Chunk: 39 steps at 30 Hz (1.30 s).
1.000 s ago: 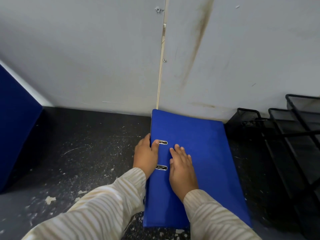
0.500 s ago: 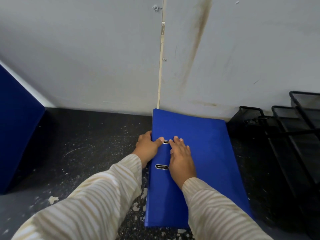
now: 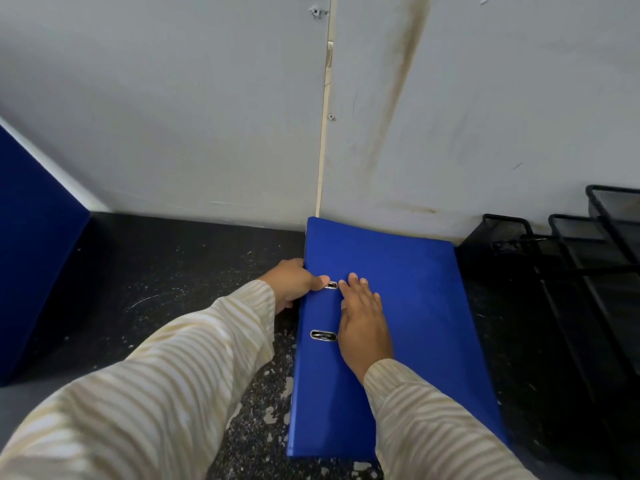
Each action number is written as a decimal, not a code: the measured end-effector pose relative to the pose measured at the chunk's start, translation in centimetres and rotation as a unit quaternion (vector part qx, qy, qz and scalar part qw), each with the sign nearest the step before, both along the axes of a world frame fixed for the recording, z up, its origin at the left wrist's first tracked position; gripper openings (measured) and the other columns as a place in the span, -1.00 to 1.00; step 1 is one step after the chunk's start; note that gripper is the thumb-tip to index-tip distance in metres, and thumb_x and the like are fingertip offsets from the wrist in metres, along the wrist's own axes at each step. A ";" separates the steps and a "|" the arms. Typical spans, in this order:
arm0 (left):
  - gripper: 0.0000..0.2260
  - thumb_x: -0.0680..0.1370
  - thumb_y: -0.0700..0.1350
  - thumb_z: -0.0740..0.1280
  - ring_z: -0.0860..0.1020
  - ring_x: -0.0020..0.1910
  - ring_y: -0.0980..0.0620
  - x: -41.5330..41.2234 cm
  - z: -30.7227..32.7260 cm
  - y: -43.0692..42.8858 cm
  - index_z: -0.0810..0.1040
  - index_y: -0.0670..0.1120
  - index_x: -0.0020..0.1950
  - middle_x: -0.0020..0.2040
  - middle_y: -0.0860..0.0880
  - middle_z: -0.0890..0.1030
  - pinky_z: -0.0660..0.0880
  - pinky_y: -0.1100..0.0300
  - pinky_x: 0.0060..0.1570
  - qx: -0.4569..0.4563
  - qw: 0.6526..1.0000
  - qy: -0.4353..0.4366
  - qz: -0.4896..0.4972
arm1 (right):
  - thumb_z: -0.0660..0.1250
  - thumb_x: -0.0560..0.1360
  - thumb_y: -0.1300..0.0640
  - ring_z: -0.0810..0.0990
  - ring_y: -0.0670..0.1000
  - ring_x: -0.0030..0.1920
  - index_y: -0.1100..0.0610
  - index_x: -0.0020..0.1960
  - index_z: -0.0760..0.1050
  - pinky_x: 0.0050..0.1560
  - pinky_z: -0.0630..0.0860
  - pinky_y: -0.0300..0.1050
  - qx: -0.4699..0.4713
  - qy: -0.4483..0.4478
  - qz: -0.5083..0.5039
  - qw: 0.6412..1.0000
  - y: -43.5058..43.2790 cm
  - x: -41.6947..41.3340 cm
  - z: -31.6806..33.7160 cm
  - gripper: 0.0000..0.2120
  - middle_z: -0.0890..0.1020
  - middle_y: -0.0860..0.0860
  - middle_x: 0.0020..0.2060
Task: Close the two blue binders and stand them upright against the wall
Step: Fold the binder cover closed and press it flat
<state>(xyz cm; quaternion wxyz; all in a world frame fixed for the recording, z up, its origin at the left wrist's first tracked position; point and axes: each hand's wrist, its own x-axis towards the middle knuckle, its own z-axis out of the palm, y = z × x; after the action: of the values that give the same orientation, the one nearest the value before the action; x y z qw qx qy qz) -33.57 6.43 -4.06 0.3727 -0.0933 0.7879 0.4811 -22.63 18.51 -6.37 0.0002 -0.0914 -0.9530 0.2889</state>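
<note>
A closed blue binder point(image 3: 408, 306) lies flat on the dark speckled surface point(image 3: 180, 292), its far end touching the grey wall point(image 3: 207, 116). Two metal slots show on its cover near the spine. My left hand point(image 3: 294, 284) grips the spine edge at the far slot, thumb on top of the cover. My right hand point(image 3: 363, 317) rests flat on the cover beside the slots, fingers together and pointing at the wall. A second blue shape point(image 3: 31, 258) stands at the far left; I cannot tell whether it is the other binder.
Black wire mesh trays point(image 3: 571, 271) stand to the right of the binder, against the wall. A vertical seam with screws runs down the wall just above the binder. Pale flecks and paint chips dot the dark surface.
My left hand has slid along the spine toward the wall. My right hand has crept forward a little on the cover. The binder has stayed flat.
</note>
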 end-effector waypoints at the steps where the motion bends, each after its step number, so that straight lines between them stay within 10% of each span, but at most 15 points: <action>1: -0.53 0.46 0.03 0.43 0.52 0.21 -0.09 -0.2 0.0 0.2 0.44 -0.06 0.31 0.26 -0.02 0.55 0.45 -0.04 0.12 -0.015 1.000 0.001 -0.001 | -0.02 0.62 0.30 -0.04 -0.03 0.54 0.10 0.50 0.16 0.51 -0.17 -0.13 0.000 0.003 -0.002 1.000 0.0 0.0 -0.1 -0.54 0.11 -0.01 0.53; 30: -0.50 0.48 0.15 0.30 0.43 0.28 -0.19 3.6 0.2 1.8 0.36 -0.04 0.35 0.31 -0.10 0.44 0.42 -0.13 0.25 -0.128 0.977 0.171 0.016 | -0.06 0.64 0.22 -0.09 -0.03 0.55 0.11 0.52 0.08 0.49 -0.21 -0.15 0.015 -0.016 0.009 1.000 -0.5 3.2 0.3 -0.56 0.04 0.00 0.55; 39: -0.25 0.50 0.20 0.25 0.24 0.47 -0.09 10.6 -1.5 -0.7 -0.03 0.01 0.56 0.52 -0.02 0.24 0.26 -0.10 0.41 -0.081 0.962 0.257 -0.045 | -0.04 0.63 0.24 -0.07 -0.05 0.54 0.11 0.52 0.12 0.48 -0.22 -0.19 -0.012 -0.014 0.015 1.000 -0.3 4.1 0.5 -0.55 0.06 -0.01 0.54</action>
<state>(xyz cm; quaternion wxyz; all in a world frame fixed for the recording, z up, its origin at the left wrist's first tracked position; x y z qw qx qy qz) -22.97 5.78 -5.60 0.1701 0.0391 0.8968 0.4066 -18.54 18.26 -5.89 -0.0182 -0.0810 -0.9505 0.2993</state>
